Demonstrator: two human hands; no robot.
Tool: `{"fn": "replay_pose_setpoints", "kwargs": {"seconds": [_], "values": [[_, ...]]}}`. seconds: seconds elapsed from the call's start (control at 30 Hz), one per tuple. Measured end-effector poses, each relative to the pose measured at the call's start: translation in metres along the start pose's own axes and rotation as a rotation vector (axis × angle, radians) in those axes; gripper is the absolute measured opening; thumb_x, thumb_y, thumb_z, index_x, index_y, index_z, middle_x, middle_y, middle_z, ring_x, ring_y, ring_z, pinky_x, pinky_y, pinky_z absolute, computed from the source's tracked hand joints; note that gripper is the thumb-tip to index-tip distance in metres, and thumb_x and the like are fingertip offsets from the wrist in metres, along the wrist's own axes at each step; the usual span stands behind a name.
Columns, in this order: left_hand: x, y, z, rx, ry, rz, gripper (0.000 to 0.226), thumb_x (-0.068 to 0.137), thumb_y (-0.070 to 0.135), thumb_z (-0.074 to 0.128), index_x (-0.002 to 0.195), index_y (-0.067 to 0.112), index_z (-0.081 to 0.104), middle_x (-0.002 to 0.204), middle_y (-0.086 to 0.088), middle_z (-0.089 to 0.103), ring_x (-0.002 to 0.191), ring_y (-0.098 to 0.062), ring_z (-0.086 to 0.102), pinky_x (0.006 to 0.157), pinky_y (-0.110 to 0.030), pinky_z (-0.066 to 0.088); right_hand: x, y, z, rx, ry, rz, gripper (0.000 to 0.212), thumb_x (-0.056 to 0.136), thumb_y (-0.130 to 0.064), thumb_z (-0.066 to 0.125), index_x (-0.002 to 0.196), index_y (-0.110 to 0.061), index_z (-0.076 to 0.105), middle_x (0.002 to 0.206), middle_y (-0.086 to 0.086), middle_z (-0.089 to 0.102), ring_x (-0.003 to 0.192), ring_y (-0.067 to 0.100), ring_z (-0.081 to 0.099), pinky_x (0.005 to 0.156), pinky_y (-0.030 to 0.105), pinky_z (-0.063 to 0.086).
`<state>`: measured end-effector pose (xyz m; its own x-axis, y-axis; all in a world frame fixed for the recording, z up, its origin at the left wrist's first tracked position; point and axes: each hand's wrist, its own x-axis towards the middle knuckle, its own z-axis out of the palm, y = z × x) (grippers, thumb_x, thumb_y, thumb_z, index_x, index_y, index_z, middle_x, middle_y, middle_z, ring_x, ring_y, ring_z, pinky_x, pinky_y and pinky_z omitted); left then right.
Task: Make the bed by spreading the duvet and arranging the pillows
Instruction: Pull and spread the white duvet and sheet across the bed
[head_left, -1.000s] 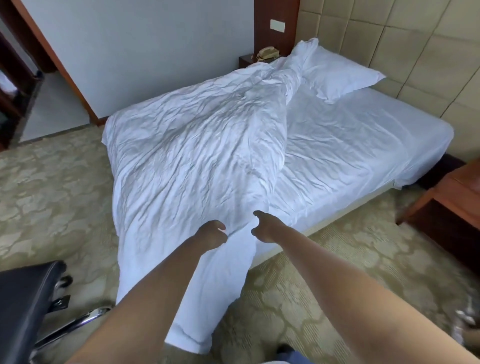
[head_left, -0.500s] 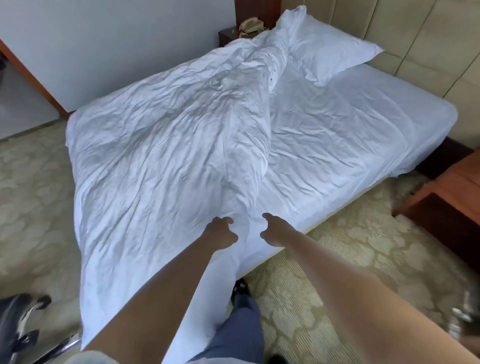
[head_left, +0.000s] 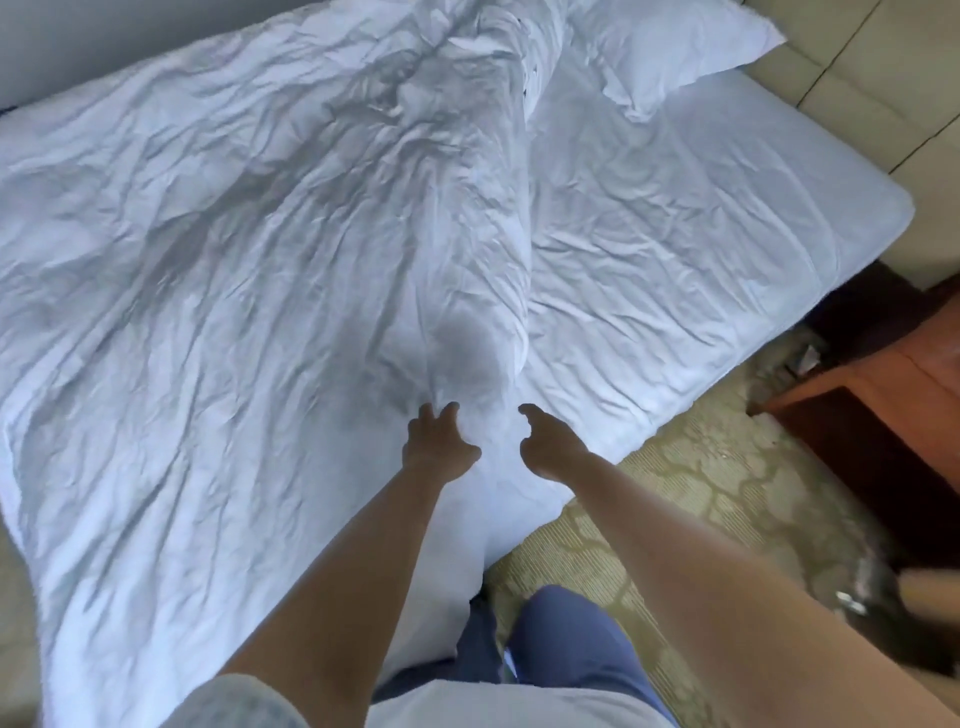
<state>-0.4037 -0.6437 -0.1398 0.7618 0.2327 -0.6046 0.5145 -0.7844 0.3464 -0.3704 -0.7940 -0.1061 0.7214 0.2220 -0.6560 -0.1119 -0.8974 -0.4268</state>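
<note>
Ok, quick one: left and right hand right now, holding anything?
Left hand: fingers spread, resting on the duvet, not gripping.
Right hand: at the duvet's folded edge, fingers loosely curled; whether it pinches fabric cannot be told.

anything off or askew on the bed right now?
Yes. The duvet is bunched over the left half, its folded edge running up the middle and a corner hanging off the foot, leaving the bed sheet on the right bare. The pillow lies askew. Left hand and right hand are at the duvet's edge.
</note>
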Motion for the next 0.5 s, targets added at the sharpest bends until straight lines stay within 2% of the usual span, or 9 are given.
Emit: {"fn": "replay_pose_setpoints", "kwargs": {"seconds": [0.17,0.33,0.5], "values": [[0.042,0.011,0.009,0.087,-0.038,-0.021,0.089,0.079,0.037,0.064,0.15,0.029,0.011,0.158,-0.006,0.001,0.142,-0.031,0.014,0.111,-0.046,0.03,0.04,0.006,0.001,0.106,-0.03,0.079,0.068,0.089,-0.002,0.03,0.151,-0.025,0.019,0.152,-0.001,0.033,0.13,0.02,0.043,0.1,0.032,0.044],[0.079,0.034,0.02,0.141,-0.028,-0.065,0.105,0.077,0.048,0.066,0.15,0.036,-0.009,0.158,-0.003,-0.017,0.145,-0.037,-0.002,0.115,-0.055,0.014,0.08,0.017,-0.003,0.166,-0.059,0.105,0.069,0.089,0.0,0.031,0.15,-0.028,0.02,0.15,-0.004,0.035,0.128,0.018,0.045,0.092,0.025,0.045],[0.11,0.051,0.035,0.285,-0.011,-0.091,0.117,0.073,0.054,0.068,0.147,0.035,-0.02,0.155,-0.012,-0.026,0.141,-0.049,-0.012,0.111,-0.064,0.007,0.111,0.032,-0.008,0.217,-0.127,0.139,0.065,0.09,-0.001,0.032,0.149,-0.028,0.022,0.15,-0.003,0.037,0.129,0.017,0.043,0.084,0.02,0.039]]}}
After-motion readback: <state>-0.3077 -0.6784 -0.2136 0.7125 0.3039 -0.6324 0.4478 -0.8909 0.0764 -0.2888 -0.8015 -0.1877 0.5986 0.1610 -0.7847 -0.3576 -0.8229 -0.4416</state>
